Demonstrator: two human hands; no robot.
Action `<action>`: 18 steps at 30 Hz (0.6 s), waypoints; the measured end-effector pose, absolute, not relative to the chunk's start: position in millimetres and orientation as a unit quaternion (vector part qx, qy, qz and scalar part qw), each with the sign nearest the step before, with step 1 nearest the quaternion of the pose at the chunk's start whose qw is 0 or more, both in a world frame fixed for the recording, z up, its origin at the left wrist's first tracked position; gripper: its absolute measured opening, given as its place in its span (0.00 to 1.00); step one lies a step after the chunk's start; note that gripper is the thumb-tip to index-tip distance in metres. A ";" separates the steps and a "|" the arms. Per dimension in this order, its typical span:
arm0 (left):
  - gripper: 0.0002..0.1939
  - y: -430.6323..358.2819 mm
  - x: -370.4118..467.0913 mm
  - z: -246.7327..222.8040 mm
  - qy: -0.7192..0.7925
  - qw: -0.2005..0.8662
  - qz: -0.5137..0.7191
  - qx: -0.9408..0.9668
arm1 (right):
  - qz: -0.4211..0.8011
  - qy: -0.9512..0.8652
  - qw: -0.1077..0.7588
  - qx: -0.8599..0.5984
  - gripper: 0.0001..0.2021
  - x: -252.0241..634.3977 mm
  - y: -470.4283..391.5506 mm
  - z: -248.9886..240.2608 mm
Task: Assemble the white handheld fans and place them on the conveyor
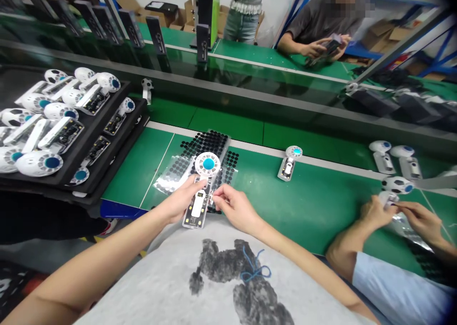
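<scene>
My left hand (183,198) is closed around a white handheld device with a round vented head and blue centre (208,164). The device's see-through body (195,213) shows a circuit board and a white inner part. Close to the body's right side, my right hand (232,203) has its thumb and fingers pinched together; what they hold, if anything, is too small to make out. Under and behind the device lie clear sheets of black round dots (217,141), partly covered by it and my hands.
A black foam tray (103,160) stacked with similar devices stands at left. Another device (286,165) lies right of centre. At far right, a co-worker's hands (378,213) hold a football-patterned device. Dark boxes (156,34) stand along the line behind the low partition.
</scene>
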State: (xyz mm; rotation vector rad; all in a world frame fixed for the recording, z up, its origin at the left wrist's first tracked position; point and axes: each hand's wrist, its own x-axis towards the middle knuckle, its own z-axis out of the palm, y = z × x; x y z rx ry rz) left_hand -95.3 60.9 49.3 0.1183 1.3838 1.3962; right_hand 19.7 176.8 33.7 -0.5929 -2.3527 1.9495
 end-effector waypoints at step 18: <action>0.15 57.6 -88.6 49.3 0.586 0.541 0.604 0.008 | 0.733 -0.658 -0.096 -0.143 0.05 12.3 182.8 30.6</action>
